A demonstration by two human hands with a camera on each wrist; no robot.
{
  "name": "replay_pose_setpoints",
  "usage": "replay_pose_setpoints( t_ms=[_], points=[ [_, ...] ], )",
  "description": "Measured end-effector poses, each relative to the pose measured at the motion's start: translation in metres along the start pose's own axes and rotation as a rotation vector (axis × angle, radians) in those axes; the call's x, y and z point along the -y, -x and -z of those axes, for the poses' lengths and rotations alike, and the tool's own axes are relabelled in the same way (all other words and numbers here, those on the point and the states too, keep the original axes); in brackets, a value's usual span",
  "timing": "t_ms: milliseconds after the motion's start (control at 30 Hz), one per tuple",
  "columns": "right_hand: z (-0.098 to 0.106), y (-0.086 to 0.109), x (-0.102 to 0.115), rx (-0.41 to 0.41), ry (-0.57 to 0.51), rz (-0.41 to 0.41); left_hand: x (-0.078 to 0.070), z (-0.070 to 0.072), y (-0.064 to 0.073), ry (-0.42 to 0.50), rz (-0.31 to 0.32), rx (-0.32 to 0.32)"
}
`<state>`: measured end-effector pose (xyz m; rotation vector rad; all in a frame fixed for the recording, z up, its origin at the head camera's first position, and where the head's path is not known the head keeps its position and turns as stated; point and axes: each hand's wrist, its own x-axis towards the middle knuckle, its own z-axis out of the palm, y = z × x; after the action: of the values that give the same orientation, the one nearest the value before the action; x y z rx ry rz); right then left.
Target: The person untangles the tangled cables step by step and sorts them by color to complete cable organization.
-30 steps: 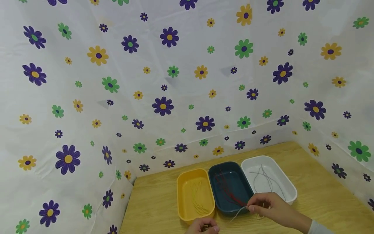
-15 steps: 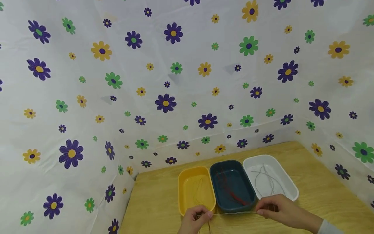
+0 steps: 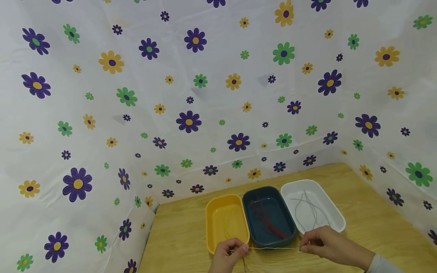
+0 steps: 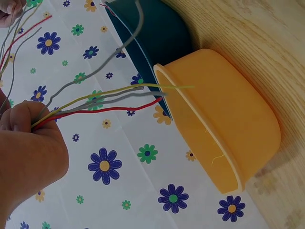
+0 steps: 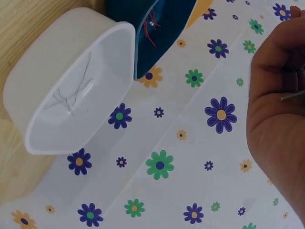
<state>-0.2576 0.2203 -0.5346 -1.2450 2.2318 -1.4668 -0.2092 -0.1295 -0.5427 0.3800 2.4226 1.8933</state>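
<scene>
My left hand (image 3: 228,254) is low in the head view, in front of the yellow tray. It grips a bundle of thin wires; in the left wrist view a yellow wire (image 4: 114,91), grey ones and a red wire (image 4: 109,111) fan out from the fist (image 4: 38,138). A pale grey wire (image 3: 273,248) runs almost straight from this hand to my right hand (image 3: 327,242), whose thumb and fingers pinch its end before the white tray. Darker wire ends hang below the left hand. In the right wrist view a short grey end (image 5: 291,96) shows at the right palm.
Side by side stand a yellow tray (image 3: 209,227) with yellow wires, a dark blue tray (image 3: 290,216) with red wires, and a white tray (image 3: 338,218) with grey wires. They sit on a wooden table (image 3: 177,235), enclosed by flower-printed cloth (image 3: 211,102).
The left hand has come up to the yellow tray's front edge. The right hand has shifted slightly right, and the pale wire, earlier loose-ended, now stretches between both hands.
</scene>
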Motion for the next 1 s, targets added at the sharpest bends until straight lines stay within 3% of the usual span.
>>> replay_pose_setpoints(
  t_ms=[200, 367, 467, 567, 767, 900, 1000],
  points=[
    [-0.002, -0.002, -0.004, -0.019, 0.0, 0.012, 0.002, 0.002, 0.002, 0.003, 0.023, -0.024],
    [-0.001, 0.001, -0.011, -0.004, -0.095, 0.028, 0.003, 0.004, 0.003, 0.039, 0.037, -0.035],
    [0.003, 0.001, -0.015, -0.039, -0.141, 0.005, 0.006, 0.006, 0.004, 0.053, 0.038, -0.021],
    [0.011, -0.004, -0.02, -0.151, -0.138, -0.105, 0.008, 0.009, 0.005, 0.076, 0.056, -0.004],
    [0.034, -0.016, -0.048, -0.418, -0.139, -0.442, 0.011, 0.015, 0.006, 0.076, 0.083, -0.002],
    [0.043, -0.014, -0.076, -0.507, -0.137, -0.614, 0.014, 0.015, 0.008, 0.067, 0.062, 0.005],
    [0.044, -0.011, -0.09, -0.539, -0.161, -0.651, 0.018, 0.014, 0.012, 0.06, 0.02, 0.016]
  ],
)
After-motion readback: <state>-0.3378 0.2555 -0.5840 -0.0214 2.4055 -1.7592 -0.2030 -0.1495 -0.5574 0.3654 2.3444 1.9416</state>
